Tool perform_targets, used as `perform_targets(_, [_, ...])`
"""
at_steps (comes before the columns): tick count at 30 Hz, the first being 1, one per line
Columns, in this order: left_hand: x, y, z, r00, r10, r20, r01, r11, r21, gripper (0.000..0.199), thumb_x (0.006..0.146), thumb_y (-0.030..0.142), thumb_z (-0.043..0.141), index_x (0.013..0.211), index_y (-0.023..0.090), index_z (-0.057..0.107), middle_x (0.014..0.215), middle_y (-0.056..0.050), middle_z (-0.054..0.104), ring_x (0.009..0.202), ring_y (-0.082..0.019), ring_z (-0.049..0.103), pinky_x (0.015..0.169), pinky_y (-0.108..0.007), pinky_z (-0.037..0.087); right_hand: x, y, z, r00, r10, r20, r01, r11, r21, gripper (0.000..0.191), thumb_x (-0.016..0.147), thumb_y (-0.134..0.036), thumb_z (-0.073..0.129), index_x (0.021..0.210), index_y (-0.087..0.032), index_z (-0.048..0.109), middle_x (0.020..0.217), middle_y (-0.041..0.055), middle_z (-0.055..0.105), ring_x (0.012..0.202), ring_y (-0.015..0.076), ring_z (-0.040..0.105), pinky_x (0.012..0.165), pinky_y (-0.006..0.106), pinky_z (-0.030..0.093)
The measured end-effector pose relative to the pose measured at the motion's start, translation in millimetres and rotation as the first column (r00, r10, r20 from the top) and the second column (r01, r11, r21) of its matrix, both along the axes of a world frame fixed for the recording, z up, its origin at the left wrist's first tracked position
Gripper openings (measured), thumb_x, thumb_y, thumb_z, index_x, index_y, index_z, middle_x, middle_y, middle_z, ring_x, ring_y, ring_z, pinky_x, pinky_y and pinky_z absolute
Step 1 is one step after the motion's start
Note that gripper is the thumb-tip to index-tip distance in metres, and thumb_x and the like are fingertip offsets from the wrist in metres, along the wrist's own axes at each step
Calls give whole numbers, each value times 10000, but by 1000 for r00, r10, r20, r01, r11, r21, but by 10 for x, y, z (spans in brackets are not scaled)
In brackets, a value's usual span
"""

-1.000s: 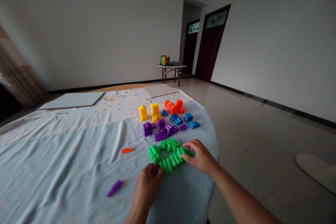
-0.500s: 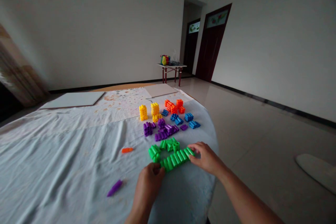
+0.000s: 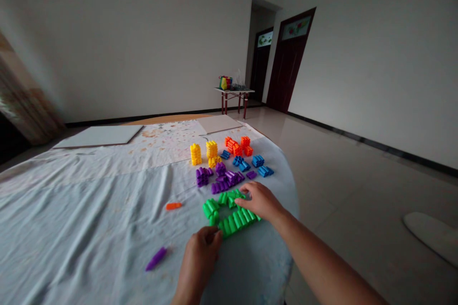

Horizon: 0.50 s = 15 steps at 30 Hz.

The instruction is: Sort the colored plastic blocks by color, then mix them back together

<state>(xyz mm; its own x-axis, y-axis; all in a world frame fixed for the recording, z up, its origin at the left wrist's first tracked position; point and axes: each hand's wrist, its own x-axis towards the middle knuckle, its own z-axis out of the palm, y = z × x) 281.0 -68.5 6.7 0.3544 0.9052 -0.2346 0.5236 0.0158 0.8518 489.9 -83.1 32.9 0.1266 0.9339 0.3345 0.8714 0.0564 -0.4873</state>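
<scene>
A row of green plastic blocks (image 3: pixel 238 219), joined side by side, lies near the table's right edge. My left hand (image 3: pixel 202 250) pinches the left end of this row between thumb and fingers. Behind the row, my right hand (image 3: pixel 260 199) has its thumb and fingers on either side of a green block at the right of a small cluster (image 3: pixel 226 198); the hand partly hides that block. Another bundle of green blocks (image 3: pixel 211 208) sits just left of the cluster. Purple blocks (image 3: pixel 227 182) lie a little beyond the green ones.
Farther back are yellow (image 3: pixel 195 154), orange (image 3: pixel 234 146) and blue blocks (image 3: pixel 258 160). A loose orange piece (image 3: pixel 173 206) and a purple piece (image 3: pixel 156 259) lie at left on the white tablecloth (image 3: pixel 89 228). Two flat boards (image 3: pixel 98 136) rest on the far side.
My right hand has left the right end of the green row and moved left and away to the cluster behind it. My left hand stays at the row's left end.
</scene>
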Motion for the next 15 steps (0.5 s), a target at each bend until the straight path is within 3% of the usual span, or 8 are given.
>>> perform_targets(4, [-5, -19, 45, 999, 27, 23, -26, 999, -21, 452, 679, 469, 507, 911, 113, 663, 487, 13, 533, 413, -124, 455, 440, -236, 336, -4, 12, -3, 999, -14, -36, 11, 998, -68, 140, 695, -222, 655, 832, -194, 648, 803, 25, 663, 699, 152, 579, 663, 260, 443])
perform_targets(10, [-11, -22, 6, 1000, 7, 14, -7, 1000, -10, 405, 721, 424, 470, 923, 131, 663, 471, 19, 521, 414, -121, 464, 451, -229, 347, 285, -30, 88, 974, -16, -227, 17, 1000, 4, 223, 712, -213, 617, 930, -170, 633, 853, 32, 642, 695, 136, 578, 667, 261, 473])
perform_targets(15, [-2, -9, -10, 999, 12, 37, -12, 1000, -7, 385, 706, 437, 497, 878, 141, 674, 494, 11, 541, 432, -125, 478, 445, -229, 343, 415, 113, -162, 953, -5, -304, 13, 1000, 22, 229, 694, -152, 606, 923, -142, 617, 904, 46, 590, 716, 131, 588, 694, 274, 497])
